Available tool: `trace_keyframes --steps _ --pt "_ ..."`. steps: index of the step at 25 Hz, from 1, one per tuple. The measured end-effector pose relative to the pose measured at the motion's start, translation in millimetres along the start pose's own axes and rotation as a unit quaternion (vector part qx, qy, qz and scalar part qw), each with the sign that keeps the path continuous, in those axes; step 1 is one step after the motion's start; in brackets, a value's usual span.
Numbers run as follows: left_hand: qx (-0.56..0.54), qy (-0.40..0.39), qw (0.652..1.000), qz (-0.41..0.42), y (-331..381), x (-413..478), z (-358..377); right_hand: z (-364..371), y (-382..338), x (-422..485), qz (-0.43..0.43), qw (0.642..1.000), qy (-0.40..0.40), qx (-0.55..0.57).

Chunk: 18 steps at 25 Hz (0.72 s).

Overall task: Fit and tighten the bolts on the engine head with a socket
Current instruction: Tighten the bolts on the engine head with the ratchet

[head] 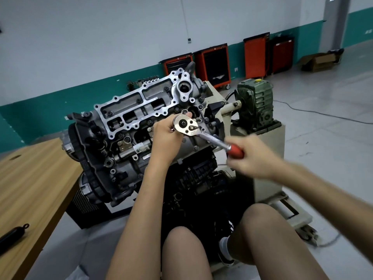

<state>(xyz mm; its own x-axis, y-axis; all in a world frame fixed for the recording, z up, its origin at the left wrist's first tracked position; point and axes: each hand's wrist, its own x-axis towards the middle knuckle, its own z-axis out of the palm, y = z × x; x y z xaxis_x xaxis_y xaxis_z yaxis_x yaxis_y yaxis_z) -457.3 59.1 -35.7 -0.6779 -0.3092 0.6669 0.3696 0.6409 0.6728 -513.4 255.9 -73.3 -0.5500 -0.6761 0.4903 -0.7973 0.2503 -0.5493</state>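
Wooden bench [30, 178] sits left of the engine, a black cylindrical tool [12, 235] lying on it. Green gearbox [255, 106] behind right, orange tool cabinets [215, 65] along the wall. Left hand [165, 136] fingers curl round the head of the chrome ratchet wrench [186, 125], holding it on the grey aluminium engine head [141, 118] near its right end. Right hand [250, 156], blurred, grips the red handle.

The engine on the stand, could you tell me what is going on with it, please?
A seated person is working a ratchet on the engine head. Their left hand holds the ratchet's head down near the engine's right end, while their right hand grips its red handle, blurred. The socket and bolt beneath are hidden.
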Motion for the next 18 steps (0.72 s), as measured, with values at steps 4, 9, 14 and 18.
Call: trace_keyframes --steps 4,9,14,18 --pt "0.002 0.012 1.000 0.007 1 0 3 113 -62 -38 0.115 0.934 0.112 0.321" --pt "0.006 0.010 1.000 0.009 -4 1 0 107 -66 -34 0.129 0.939 0.093 0.304" --pt "0.020 -0.005 1.000 0.007 -4 3 3 -27 2 6 0.014 0.997 -0.048 -0.056" --pt "0.015 -0.006 1.000 0.018 -7 2 5 -5 3 -1 0.020 1.000 0.009 -0.011"
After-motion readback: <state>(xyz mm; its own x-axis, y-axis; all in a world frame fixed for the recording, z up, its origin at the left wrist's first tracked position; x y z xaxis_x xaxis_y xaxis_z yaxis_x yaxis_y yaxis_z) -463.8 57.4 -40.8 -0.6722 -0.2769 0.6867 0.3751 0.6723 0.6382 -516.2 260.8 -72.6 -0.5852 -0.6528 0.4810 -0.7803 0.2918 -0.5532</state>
